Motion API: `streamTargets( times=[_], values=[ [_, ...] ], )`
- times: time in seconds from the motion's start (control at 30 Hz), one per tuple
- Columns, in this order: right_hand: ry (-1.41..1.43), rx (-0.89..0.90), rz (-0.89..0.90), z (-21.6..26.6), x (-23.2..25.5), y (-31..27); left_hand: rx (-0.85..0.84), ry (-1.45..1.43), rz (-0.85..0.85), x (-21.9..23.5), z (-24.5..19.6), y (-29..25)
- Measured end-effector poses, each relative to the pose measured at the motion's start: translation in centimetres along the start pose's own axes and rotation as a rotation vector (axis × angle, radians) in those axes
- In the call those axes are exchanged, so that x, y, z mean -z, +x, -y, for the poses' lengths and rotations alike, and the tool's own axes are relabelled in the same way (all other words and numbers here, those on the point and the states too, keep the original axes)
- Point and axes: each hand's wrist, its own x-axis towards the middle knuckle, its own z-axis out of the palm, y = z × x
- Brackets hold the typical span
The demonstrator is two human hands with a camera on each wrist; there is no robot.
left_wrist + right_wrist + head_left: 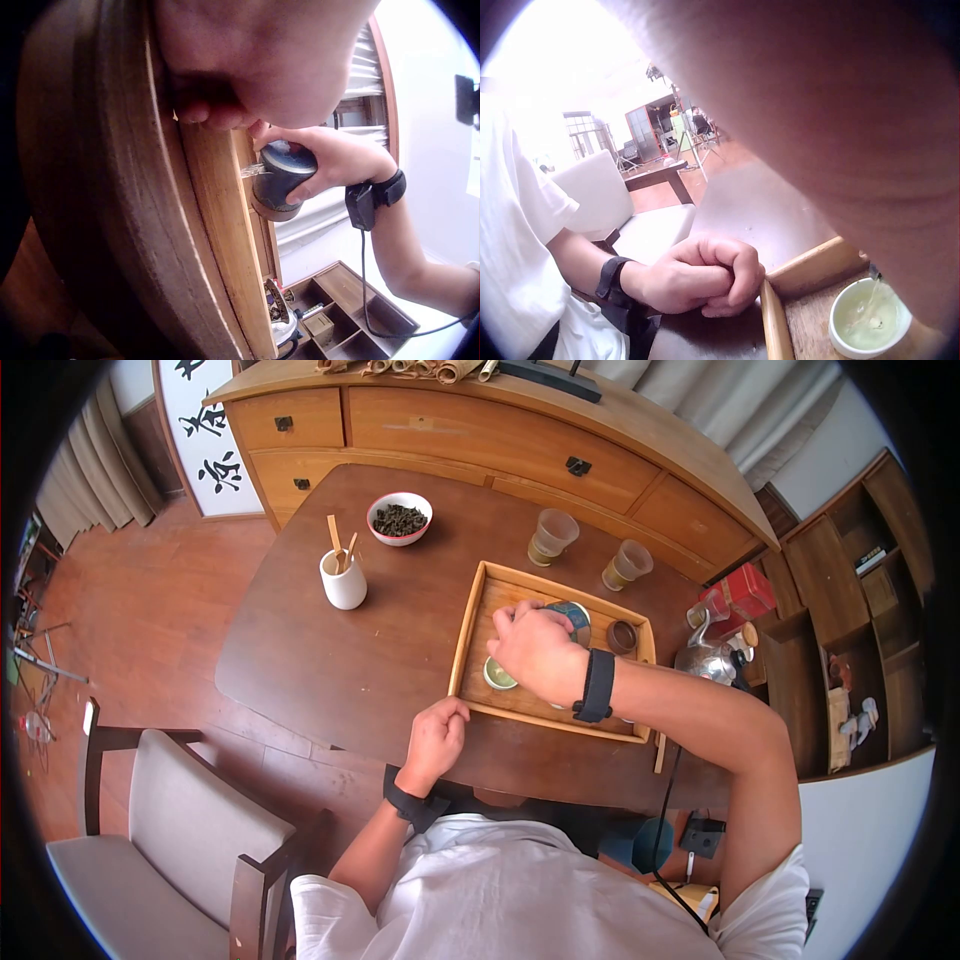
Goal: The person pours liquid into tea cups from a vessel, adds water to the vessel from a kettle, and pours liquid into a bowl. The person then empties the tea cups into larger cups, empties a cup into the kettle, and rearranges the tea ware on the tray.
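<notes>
My right hand [540, 650] grips a dark blue teapot [281, 180] over the wooden tray [464, 630], its fingers and thumb spread around the top. Clear liquid streams from the tilted pot into a small white cup [868, 319] that holds pale green liquid. The head view has this cup [499, 674] beside the hand, and most of the pot hidden behind it. By the tray's near left corner, my left hand [437, 740] rests at the table edge, fingers curled in a loose fist around nothing, as the right wrist view shows.
A small brown cup [621, 637] is on the tray. Behind stand two glass cups [553, 538]; a metal kettle [708, 658] is at right. Left on the table [300, 640] are a bowl of tea leaves [400, 520] and a white holder [344, 582] with wooden tools.
</notes>
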Motion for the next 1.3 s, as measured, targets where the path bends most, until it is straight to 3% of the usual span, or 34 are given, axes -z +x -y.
streamTargets(
  times=[0.07,0.17,0.3,0.4,0.47,0.53,0.57,0.67,0.73,0.8,0.87,1.1,1.17,1.3],
  values=[
    [0.011,-0.012,-0.016,-0.2,-0.4,-0.1,-0.003,0.002,-0.002,0.0,-0.1,0.0],
    [0.358,0.062,-0.170,-2.0,-2.5,-0.5,-0.007,0.003,-0.009,0.0,-0.1,0.1],
    [0.642,0.113,-0.150,-4.8,-2.1,-2.9,-0.012,-0.016,-0.034,0.0,0.1,-0.2],
    [0.834,0.074,-0.232,-6.2,-3.6,-4.9,-0.034,-0.039,-0.060,0.0,0.7,-0.4],
    [0.946,0.001,-0.157,-6.9,-4.4,-6.3,-0.055,-0.022,-0.051,0.1,0.5,-0.7],
    [1.079,-0.064,-0.329,-7.7,-5.6,-8.3,-0.082,-0.011,-0.033,-0.2,-0.4,-0.5],
    [1.109,-0.091,-0.302,-8.3,-6.0,-9.5,-0.128,0.002,0.033,-0.3,-1.1,-0.4],
    [1.085,-0.219,-0.272,-9.3,-6.5,-13.1,-0.176,0.050,0.212,-1.2,-4.9,0.6],
    [1.073,-0.248,-0.281,-9.7,-7.4,-15.1,-0.305,0.121,0.372,-3.5,-7.3,1.9],
    [1.013,-0.318,-0.169,-9.9,-8.0,-16.8,-0.381,0.106,0.420,-6.6,-9.8,3.1],
    [0.989,-0.329,-0.171,-9.7,-9.6,-18.2,-0.504,0.178,0.474,-10.1,-10.9,4.3],
    [0.952,-0.365,-0.006,-8.4,-12.3,-21.3,-0.691,0.374,0.429,-18.5,-11.3,6.3],
    [0.954,-0.368,-0.003,-8.1,-12.7,-21.6,-0.712,0.531,0.444,-19.2,-10.7,6.4],
    [0.898,-0.345,0.015,-7.9,-12.7,-21.3,-0.696,0.518,0.456,-18.4,-10.5,6.9]
  ],
)
